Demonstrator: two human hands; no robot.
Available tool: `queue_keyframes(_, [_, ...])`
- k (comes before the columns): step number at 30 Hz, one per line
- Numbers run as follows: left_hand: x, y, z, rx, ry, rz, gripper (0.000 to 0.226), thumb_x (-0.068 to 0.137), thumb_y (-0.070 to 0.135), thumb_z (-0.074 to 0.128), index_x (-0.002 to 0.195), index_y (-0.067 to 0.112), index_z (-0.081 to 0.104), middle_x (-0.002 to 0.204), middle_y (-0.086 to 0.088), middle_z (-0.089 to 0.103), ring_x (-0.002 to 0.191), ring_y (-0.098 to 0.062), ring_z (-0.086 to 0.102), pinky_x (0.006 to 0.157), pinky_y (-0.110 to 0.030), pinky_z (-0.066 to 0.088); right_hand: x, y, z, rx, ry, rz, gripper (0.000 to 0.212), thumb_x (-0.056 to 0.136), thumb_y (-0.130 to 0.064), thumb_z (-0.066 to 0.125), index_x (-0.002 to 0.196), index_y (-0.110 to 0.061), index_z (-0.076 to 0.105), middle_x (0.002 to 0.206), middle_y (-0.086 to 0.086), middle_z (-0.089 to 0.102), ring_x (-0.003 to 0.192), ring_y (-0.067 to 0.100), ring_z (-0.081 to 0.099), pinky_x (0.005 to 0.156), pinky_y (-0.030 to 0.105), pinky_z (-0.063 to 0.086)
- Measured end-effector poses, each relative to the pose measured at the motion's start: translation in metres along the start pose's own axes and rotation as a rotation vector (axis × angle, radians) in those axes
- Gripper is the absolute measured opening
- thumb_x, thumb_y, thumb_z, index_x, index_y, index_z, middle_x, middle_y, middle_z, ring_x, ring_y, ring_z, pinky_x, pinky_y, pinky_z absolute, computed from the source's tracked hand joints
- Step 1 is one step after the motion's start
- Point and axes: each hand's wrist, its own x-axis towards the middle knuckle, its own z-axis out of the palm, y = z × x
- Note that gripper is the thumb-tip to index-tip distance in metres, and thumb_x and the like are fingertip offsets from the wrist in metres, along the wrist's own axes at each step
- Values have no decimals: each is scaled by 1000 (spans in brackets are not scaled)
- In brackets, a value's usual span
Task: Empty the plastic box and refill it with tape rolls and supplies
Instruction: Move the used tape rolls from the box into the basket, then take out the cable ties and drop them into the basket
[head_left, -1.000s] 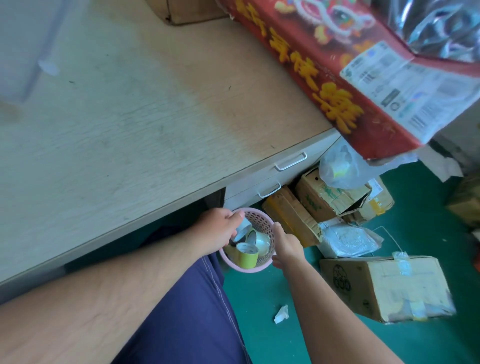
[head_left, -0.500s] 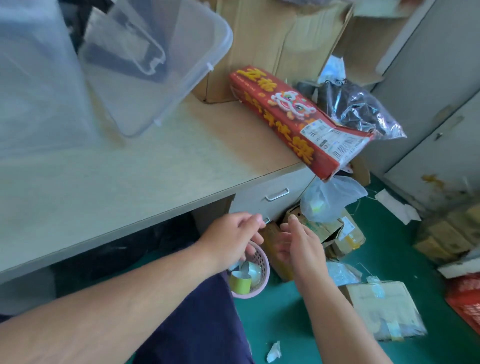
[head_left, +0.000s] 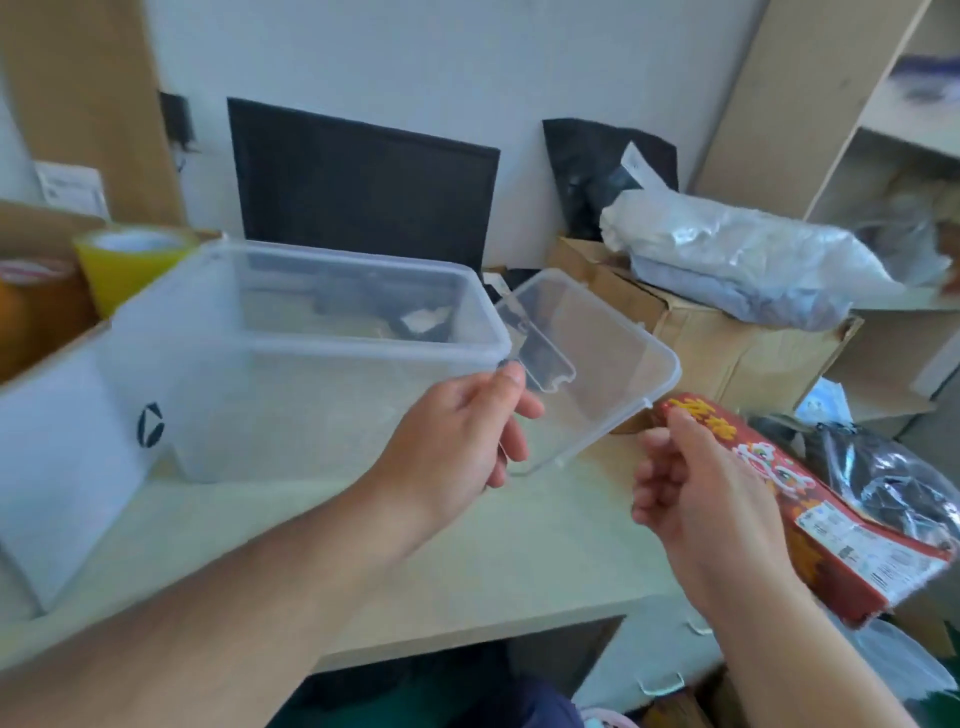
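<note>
Head view, box: the clear plastic box (head_left: 291, 364) stands open on the pale wood-grain desk (head_left: 467, 545), left of centre. It is rectangular with a rounded rim and milky walls.
Lid: a clear flat lid (head_left: 597, 374) with a raised lip leans tilted against the box's right end.
Left hand: the left hand (head_left: 457, 436) is at centre, fingers loosely bent and holding nothing. Its thumb tip is at the box's near right corner; whether it touches is hard to judge.
Right hand: the right hand (head_left: 711, 499) is apart from the left, fingers curled in on nothing, beside the end of a glossy red carton (head_left: 841, 530).
Tape: a yellow tape roll (head_left: 130, 254) stands upper left, behind the box.
Hard to see: dark shapes blur through the box walls. A pink basket (head_left: 602, 719) is cut off at the bottom edge.
</note>
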Motion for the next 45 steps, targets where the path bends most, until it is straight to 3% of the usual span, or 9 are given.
queue_keyframes(12, [120, 57, -159, 192, 355, -61, 43, 96, 42, 40, 86, 14, 72, 61, 1, 60, 47, -14, 47, 45, -24, 36, 91, -79, 192, -305, -421, -133, 38, 97, -40, 56, 80, -9, 68, 66, 10, 66, 58, 23, 62, 58, 35, 54])
queue_keyframes(18, [187, 27, -198, 423, 328, -236, 48, 96, 44, 35, 89, 15, 72, 69, 0, 65, 57, -17, 53, 51, -26, 42, 153, -51, 259, -810, -694, -39, 45, 98, -48, 54, 98, -5, 69, 85, 13, 68, 70, 23, 66, 77, 39, 61])
queue_keyframes(25, [211, -32, -205, 550, 349, -296, 50, 99, 49, 31, 85, 19, 68, 71, 3, 66, 61, -17, 57, 59, -28, 38, 204, 5, 305, -1433, -917, -44, 52, 90, -55, 64, 112, -8, 62, 103, 6, 71, 89, 24, 73, 79, 35, 62])
queue_keyframes(28, [213, -41, -209, 568, 346, -304, 53, 99, 54, 28, 83, 22, 67, 73, 4, 67, 64, -17, 56, 60, -29, 37, 209, 29, 314, -1640, -971, -9, 68, 90, -64, 57, 132, -10, 54, 118, 7, 66, 96, 23, 69, 86, 33, 59])
queue_keyframes(31, [215, -41, -210, 607, 318, -303, 54, 99, 56, 26, 83, 25, 67, 76, 4, 67, 69, -16, 56, 63, -30, 38, 208, 46, 317, -1836, -1060, -26, 78, 91, -72, 43, 145, -15, 47, 126, 1, 58, 86, 17, 61, 77, 26, 49])
queue_keyframes(33, [215, -42, -209, 609, 309, -294, 54, 99, 55, 26, 83, 24, 67, 74, 5, 66, 68, -16, 55, 63, -30, 38, 207, 55, 318, -1890, -1100, -67, 82, 91, -76, 36, 145, -14, 48, 122, 1, 56, 92, 17, 60, 77, 27, 42])
queue_keyframes(36, [215, -42, -209, 591, 307, -287, 54, 99, 56, 25, 84, 25, 67, 74, 5, 66, 67, -16, 55, 63, -31, 39, 206, 68, 319, -1827, -1159, -79, 94, 83, -84, 33, 144, -15, 49, 138, 1, 56, 124, 26, 54, 92, 32, 42])
queue_keyframes(40, [215, -41, -212, 573, 311, -273, 58, 98, 59, 23, 84, 26, 68, 71, 7, 66, 68, -15, 55, 67, -33, 40, 202, 73, 316, -1817, -1321, -138, 99, 68, -92, 45, 139, -23, 54, 133, -6, 60, 122, 20, 55, 104, 39, 42])
queue_keyframes(45, [214, -39, -213, 573, 313, -275, 65, 96, 65, 18, 86, 25, 69, 74, 4, 67, 69, -17, 57, 69, -35, 42, 189, 78, 310, -1771, -1515, -261, 77, 70, -72, 71, 127, -22, 57, 120, -6, 62, 108, 18, 59, 96, 37, 49])
